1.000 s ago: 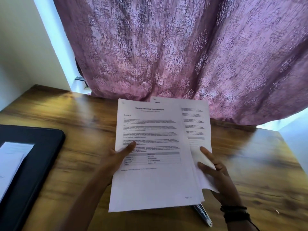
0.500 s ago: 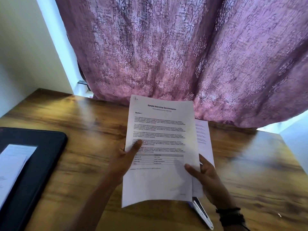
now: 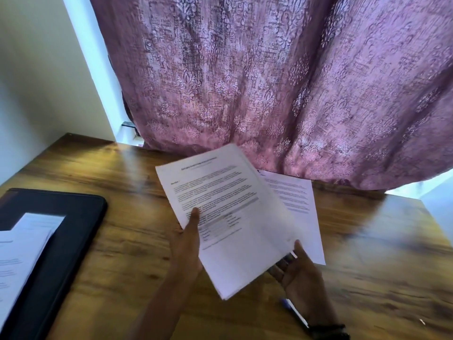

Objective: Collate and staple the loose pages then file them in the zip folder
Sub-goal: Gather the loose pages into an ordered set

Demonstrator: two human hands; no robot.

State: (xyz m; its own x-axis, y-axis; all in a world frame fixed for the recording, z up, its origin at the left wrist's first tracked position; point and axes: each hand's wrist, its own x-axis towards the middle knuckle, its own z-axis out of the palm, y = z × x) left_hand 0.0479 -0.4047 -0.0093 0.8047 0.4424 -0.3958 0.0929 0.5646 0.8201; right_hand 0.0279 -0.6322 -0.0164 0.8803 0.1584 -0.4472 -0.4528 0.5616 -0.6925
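A small stack of printed pages [image 3: 235,217] is held above the wooden table, turned counter-clockwise so its top points up and left. My left hand [image 3: 188,244] grips its left edge, thumb on the printed face. My right hand [image 3: 301,271] supports the lower right corner from beneath, thumb against the edge. One loose page [image 3: 301,209] lies flat on the table behind the stack. The stapler [image 3: 294,312], white and blue, shows partly beside my right wrist. The black zip folder [image 3: 71,231] lies at the left with paper [image 3: 22,253] on it.
A purple patterned curtain [image 3: 269,82] hangs over the table's far edge. A white wall and window frame [image 3: 81,57] stand at the left. Bare wooden tabletop [image 3: 380,253] stretches to the right.
The stack has left its upright position and rotated counter-clockwise. My right hand slid from the front of the pages to under the lower right corner. One page stays behind on the table.
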